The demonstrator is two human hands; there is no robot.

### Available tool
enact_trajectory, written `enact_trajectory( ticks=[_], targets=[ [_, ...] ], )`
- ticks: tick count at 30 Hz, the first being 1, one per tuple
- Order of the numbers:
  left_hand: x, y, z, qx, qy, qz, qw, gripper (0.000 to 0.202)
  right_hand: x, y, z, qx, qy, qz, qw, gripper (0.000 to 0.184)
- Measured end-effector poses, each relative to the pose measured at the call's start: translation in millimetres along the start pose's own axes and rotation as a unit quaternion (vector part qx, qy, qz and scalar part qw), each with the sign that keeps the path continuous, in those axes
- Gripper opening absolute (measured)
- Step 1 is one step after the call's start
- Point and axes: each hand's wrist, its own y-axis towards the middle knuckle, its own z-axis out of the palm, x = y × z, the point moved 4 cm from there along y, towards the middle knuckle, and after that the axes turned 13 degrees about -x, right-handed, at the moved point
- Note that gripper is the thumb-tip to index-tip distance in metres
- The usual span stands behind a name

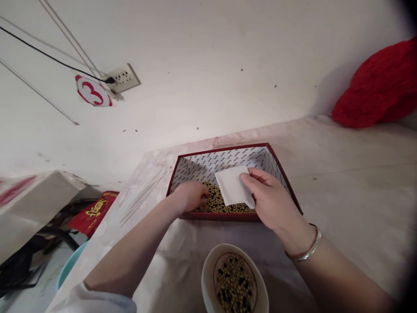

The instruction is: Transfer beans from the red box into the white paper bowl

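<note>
A dark red box (pixel 224 217) with a white, printed lining stands on the cloth-covered table. Small yellow-green and black beans (pixel 213 201) cover its bottom. My left hand (pixel 190 196) reaches over the box's near left corner, its fingers curled at the beans; whether beans are in them is hidden. Above the beans, my right hand (pixel 273 195) pinches a flat white paper square (pixel 233 184) by its right edge, thumb on top. In front of the box sits a white oval bowl (pixel 208 278) with similar mixed beans (pixel 236 282) inside.
A fuzzy red object (pixel 378 87) lies at the back right against the wall. On the wall, a power socket (pixel 124 79) has a black cable plugged in. Past the table's left edge are a red packet (pixel 96 213) and a light-blue basin (pixel 70 265).
</note>
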Motion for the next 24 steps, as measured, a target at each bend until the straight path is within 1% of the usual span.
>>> enact_trajectory(
  ticks=[3, 6, 9, 11, 12, 14, 16, 18, 20, 21, 22, 23, 24],
  targets=[
    [-6, 9, 12.7, 0.076, 0.03, -0.001, 0.997, 0.014, 1, 1, 0, -0.001, -0.017, -0.017, 1.0, 0.013],
    [-13, 7, 16.9, 0.128, 0.058, -0.005, 0.99, 0.022, 2, 0, 0, 0.004, -0.027, -0.017, 0.999, 0.014],
    [-14, 6, 18.6, 0.149, 0.068, -0.013, 0.986, 0.022, 3, -1, 1, 0.008, -0.019, -0.007, 1.0, 0.013],
    [-11, 6, 19.8, 0.14, 0.064, -0.018, 0.988, 0.023, 3, -1, 2, 0.015, -0.002, -0.005, 1.0, 0.013],
    [-9, 7, 19.5, 0.125, 0.059, -0.02, 0.99, 0.022, 3, -1, 2, 0.018, 0.005, -0.006, 1.0, 0.013],
    [-4, 7, 14.8, 0.068, 0.046, -0.028, 0.996, 0.015, 1, 0, 2, 0.021, 0.012, -0.004, 1.0, 0.013],
    [-2, 3, 3.1, -0.019, 0.031, -0.04, 0.999, 0.007, 0, 0, 2, 0.017, 0.011, 0.003, 1.0, 0.011],
    [-4, -7, -12.9, -0.111, 0.015, -0.056, 0.992, 0.011, 0, 0, 3, 0.013, 0.004, 0.013, 1.0, 0.012],
    [-13, -22, -29.1, -0.201, -0.011, -0.076, 0.977, 0.017, 1, -1, 4, 0.014, -0.016, 0.021, 1.0, 0.014],
    [-19, -30, -36.7, -0.253, -0.029, -0.088, 0.963, 0.018, 2, -1, 5, 0.016, -0.029, 0.026, 0.999, 0.015],
    [-26, -40, -46.3, -0.35, -0.09, -0.093, 0.928, 0.013, 2, -2, 6, 0.019, -0.045, 0.028, 0.998, 0.015],
    [-34, -49, -52.8, -0.422, -0.131, -0.078, 0.894, 0.011, 3, -3, 6, 0.024, -0.063, 0.029, 0.997, 0.015],
    [-43, -55, -56.0, -0.465, -0.152, -0.059, 0.87, 0.011, 4, -5, 7, 0.031, -0.081, 0.027, 0.996, 0.014]
  ],
)
